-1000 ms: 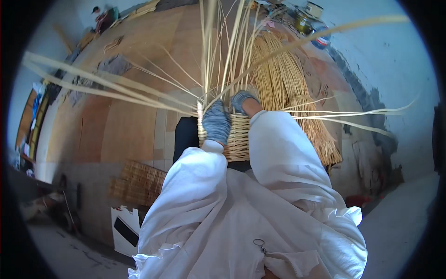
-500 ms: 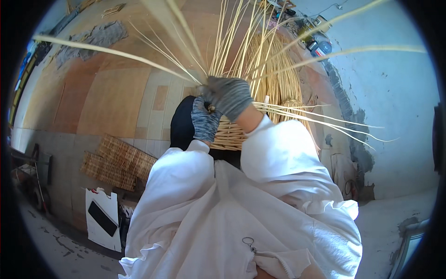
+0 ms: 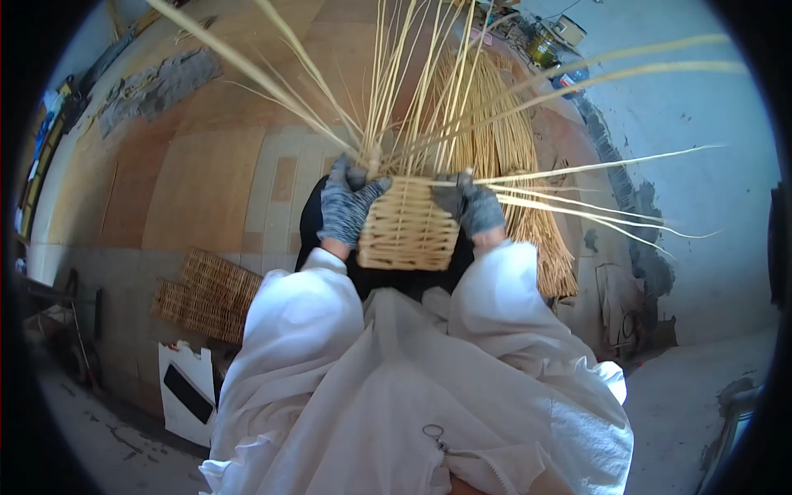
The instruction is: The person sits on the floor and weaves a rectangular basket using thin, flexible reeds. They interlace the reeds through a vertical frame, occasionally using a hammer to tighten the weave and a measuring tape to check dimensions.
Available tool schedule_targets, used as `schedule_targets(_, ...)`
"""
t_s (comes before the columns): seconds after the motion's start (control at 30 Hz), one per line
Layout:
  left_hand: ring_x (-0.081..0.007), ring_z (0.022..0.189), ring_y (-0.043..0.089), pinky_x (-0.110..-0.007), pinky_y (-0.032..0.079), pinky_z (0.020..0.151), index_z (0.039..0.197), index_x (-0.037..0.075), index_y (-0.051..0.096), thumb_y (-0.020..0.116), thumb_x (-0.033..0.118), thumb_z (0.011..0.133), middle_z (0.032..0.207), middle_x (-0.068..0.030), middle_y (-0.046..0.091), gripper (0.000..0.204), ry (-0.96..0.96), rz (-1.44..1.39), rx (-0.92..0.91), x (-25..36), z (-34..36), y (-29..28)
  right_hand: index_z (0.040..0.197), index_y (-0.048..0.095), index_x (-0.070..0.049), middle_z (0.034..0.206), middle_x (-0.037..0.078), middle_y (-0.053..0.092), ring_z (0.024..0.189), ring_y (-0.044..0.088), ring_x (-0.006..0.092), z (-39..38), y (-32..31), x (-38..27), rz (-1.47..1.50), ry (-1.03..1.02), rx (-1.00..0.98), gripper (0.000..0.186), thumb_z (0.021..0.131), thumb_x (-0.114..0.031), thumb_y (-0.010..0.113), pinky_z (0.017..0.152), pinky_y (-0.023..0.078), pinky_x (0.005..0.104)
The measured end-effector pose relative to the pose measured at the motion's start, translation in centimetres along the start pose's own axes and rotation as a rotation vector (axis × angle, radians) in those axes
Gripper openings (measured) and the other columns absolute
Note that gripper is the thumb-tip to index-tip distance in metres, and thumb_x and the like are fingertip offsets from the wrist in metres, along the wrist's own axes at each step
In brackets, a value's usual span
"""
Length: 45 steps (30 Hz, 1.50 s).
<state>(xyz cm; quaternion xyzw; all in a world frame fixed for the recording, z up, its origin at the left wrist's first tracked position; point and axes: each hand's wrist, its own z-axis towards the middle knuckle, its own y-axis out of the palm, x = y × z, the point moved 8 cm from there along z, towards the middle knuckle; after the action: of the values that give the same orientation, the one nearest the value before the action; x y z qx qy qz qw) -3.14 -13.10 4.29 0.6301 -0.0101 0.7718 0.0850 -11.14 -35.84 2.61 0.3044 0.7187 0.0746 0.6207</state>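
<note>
The fingers of the gloved left hand (image 3: pixel 345 210) are closed on the left edge of a woven wicker piece (image 3: pixel 408 227), thumb laid over its face. The right hand (image 3: pixel 477 206) has its fingers curled at the upper right corner, gripping the piece there; which strands they pinch cannot be told. The piece lies between the two hands, its woven part reaching below the fingers toward the lap, over a dark cloth (image 3: pixel 310 219).

Long loose strands (image 3: pixel 425 87) fan up and away beyond the fingertips, and side strands (image 3: pixel 610 219) stick out to the right of the right fingers. Some cross in front of a large wicker bundle (image 3: pixel 487 115), beyond and right of the right hand; a shorter bundle (image 3: pixel 544 256) lies just right of that hand. Well left of and below the left fingers are flat woven panels (image 3: pixel 210 295) and, nearer the body, a white board (image 3: pixel 183 417) with a dark slab (image 3: pixel 188 394) on it. A grey cloth (image 3: pixel 161 87) lies far beyond the left fingers.

Far past the right fingers, by the wall, stand a yellowish tub (image 3: pixel 541 49) and a blue container (image 3: pixel 572 79); their contents are too small to tell.
</note>
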Motion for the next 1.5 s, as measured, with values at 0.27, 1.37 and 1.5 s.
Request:
schedule_targets(0.27, -0.0278, 0.079, 0.061, -0.034, 0.048, 0.079, 0.101, 0.002, 0.062, 0.075, 0.032, 0.071, 0.090, -0.0149, 0.065, 0.044, -0.259, 0.401, -0.116, -3.3, 2.4, 2.0, 0.111, 0.048, 0.006, 0.098, 0.018, 0.060, 0.083, 0.059, 0.0240, 10.5, 9.5, -6.1, -1.371, -0.743, 0.001, 0.031, 0.083, -0.006, 0.056, 0.071, 0.050, 0.0316)
schedule_targets(1.37, -0.0241, 0.105, 0.052, -0.049, 0.017, 0.103, 0.124, 0.018, 0.053, 0.043, 0.071, 0.075, 0.100, -0.0121, 0.060, 0.073, 0.323, 1.389, -0.363, 3.5, -3.8, 14.5, 0.105, 0.054, 0.000, 0.095, 0.013, 0.062, 0.083, 0.060, 0.0279, 8.7, -9.4, -8.5, -1.578, -0.128, 0.001, 0.029, 0.092, -0.024, 0.045, 0.077, 0.048, 0.0357)
schedule_targets(1.5, -0.0301, 0.110, 0.047, -0.056, 0.010, 0.102, 0.118, 0.014, 0.057, 0.046, 0.077, 0.067, 0.105, -0.0161, 0.056, 0.082, 0.185, 1.344, -0.406, 4.8, -3.2, 13.2, 0.103, 0.056, 0.000, 0.094, 0.016, 0.063, 0.083, 0.061, 0.0315, 1.2, -8.9, -8.7, -1.182, -0.324, 0.217, 0.029, 0.092, -0.023, 0.044, 0.076, 0.048, 0.0383)
